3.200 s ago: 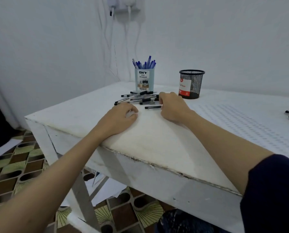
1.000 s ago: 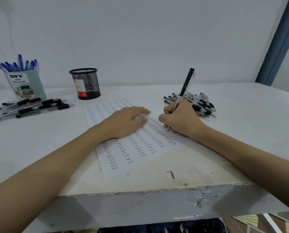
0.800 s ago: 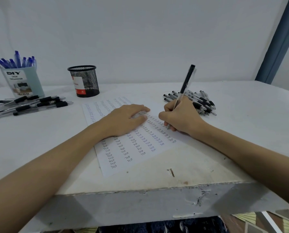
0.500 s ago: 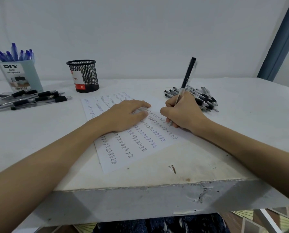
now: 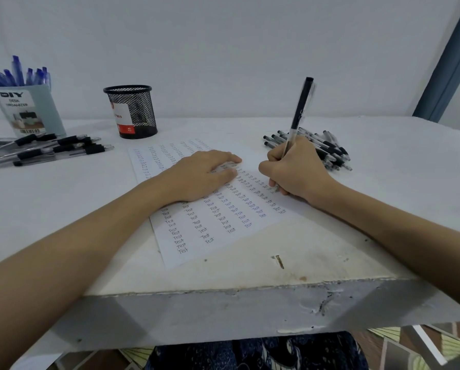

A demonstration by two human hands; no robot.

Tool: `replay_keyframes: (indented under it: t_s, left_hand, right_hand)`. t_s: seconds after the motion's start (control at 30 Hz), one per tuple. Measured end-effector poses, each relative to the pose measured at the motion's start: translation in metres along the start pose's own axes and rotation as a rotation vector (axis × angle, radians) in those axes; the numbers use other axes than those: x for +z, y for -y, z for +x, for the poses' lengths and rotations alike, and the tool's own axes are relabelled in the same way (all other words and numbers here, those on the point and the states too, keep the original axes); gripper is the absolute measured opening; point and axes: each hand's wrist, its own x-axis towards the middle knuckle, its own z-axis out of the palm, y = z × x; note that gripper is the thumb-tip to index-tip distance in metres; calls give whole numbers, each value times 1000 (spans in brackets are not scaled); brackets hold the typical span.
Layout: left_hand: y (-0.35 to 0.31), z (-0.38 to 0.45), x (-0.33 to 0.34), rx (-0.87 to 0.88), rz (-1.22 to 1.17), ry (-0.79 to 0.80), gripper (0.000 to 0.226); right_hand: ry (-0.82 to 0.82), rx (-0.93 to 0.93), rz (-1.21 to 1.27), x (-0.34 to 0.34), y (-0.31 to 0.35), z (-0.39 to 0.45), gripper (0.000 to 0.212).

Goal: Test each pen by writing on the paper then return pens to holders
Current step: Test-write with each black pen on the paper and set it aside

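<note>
Black pen (image 5: 299, 110) in right hand (image 5: 295, 172), tip seemingly on paper (image 5: 218, 222).

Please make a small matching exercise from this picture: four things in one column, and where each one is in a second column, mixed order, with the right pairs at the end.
Things:
1. blue pens
2. black mesh holder
3. left hand
4. right hand

Places or states:
A. grips a black pen, tip at the paper
B. stand in the light blue DIY holder
C. rests flat on the paper
D. stands on the table behind the paper

Pairs: 1-B, 2-D, 3-C, 4-A
</note>
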Motion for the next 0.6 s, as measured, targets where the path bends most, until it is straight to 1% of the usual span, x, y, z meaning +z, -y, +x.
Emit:
replay_keyframes:
  t_s: [0.2,0.47,0.6]
  left_hand:
    - [0,0,-1,0,0,2,55]
    - [-1,-1,-1,1,-8,3,56]
    - [-3,-3,-1,10,4,1,53]
  right_hand:
    - [-6,-5,-9,0,3,-2,40]
    - [-41,24,10,2,1,-1,43]
    - [-42,194,248,-7,5,1,28]
